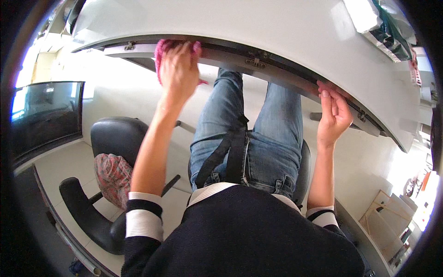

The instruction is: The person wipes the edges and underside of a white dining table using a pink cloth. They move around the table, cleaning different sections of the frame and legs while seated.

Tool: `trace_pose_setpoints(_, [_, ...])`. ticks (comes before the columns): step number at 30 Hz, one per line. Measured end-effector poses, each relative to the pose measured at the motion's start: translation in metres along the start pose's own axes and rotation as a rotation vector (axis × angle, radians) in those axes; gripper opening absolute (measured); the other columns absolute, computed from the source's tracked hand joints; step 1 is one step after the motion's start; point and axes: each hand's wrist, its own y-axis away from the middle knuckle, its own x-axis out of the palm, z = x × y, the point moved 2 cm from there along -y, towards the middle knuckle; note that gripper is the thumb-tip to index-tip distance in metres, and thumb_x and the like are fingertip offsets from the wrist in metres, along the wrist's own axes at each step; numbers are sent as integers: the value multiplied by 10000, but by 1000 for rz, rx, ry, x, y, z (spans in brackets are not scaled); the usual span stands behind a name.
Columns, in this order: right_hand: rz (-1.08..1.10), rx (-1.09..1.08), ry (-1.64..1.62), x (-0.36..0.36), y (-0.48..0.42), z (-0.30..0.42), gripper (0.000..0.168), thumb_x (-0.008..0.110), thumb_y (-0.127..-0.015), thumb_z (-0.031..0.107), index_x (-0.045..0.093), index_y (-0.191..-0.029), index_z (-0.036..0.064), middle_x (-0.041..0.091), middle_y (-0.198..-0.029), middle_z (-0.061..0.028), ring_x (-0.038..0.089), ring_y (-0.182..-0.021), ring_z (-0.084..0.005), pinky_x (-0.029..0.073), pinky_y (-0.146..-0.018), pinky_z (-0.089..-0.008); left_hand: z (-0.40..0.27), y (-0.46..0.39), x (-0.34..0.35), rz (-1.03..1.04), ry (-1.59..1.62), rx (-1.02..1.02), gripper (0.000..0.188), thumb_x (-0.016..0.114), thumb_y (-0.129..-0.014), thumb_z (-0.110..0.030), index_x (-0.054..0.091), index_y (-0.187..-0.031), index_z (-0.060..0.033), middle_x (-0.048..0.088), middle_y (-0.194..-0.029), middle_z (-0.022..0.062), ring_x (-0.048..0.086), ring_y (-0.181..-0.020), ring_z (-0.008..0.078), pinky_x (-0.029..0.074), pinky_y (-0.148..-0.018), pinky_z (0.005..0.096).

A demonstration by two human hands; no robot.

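Observation:
My left hand point(180, 71) presses a pink cloth point(160, 59) against a long, glossy dark panel point(225, 59) under the front edge of a white desk point(242, 20). Part of the cloth is hidden under the palm, and a thin end hangs out to the right. Toward the panel's right end, my right hand point(333, 119) grips its edge between thumb and bent fingers; a pinkish reflection shows beside the fingertips. Small metal hinge-like fittings point(255, 63) sit along the panel, one near each end and one mid-length.
Both legs in jeans point(221, 114) extend beneath the desk. At the left stands a black office chair point(117, 136) with a patterned cloth point(112, 176) on it, and a dark glass screen point(48, 114) beyond. A silver-and-green plastic package point(389, 34) lies on the desk at the right.

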Motion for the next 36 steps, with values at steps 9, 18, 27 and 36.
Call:
trace_pose_setpoints(9, [147, -73, 40, 22, 4, 12, 104, 586, -858, -2, 672, -916, -7, 679, -936, -84, 616, -863, -148, 478, -792, -257, -108, 24, -6, 178, 410, 75, 317, 497, -895, -166, 579, -1153, 0, 577, -1176, 201, 512, -1125, 372, 351, -1000, 427])
trace_pose_setpoints(18, [486, 124, -51, 53, 45, 40, 352, 701, -729, -5, 575, -1056, 21, 611, -992, -92, 604, -909, -185, 473, -795, -290, -111, 53, -67, 729, 1313, -439, 330, 452, -975, -218, 537, -1189, 17, 455, -799, -39, 406, -771, 62, 377, -696, 216])
trace_pose_setpoints(27, [306, 345, -328, -4, 49, 24, 274, 596, -766, -76, 504, -1000, 34, 560, -959, -33, 543, -922, -114, 448, -825, -251, -167, 38, -52, 872, 1049, 249, 451, 500, -921, -127, 391, -1303, 87, 444, -1296, 295, 406, -1249, 401, 355, -1025, 394])
trace_pose_setpoints(36, [325, 689, -418, -3, 71, -5, 399, 526, -899, 168, 458, -1251, -6, 555, -1209, -128, 553, -1091, -222, 452, -936, -361, -205, 58, -51, 942, 1042, 705, 573, 640, -794, -138, 427, -1300, 28, 480, -1266, 238, 496, -1142, 371, 430, -949, 419])
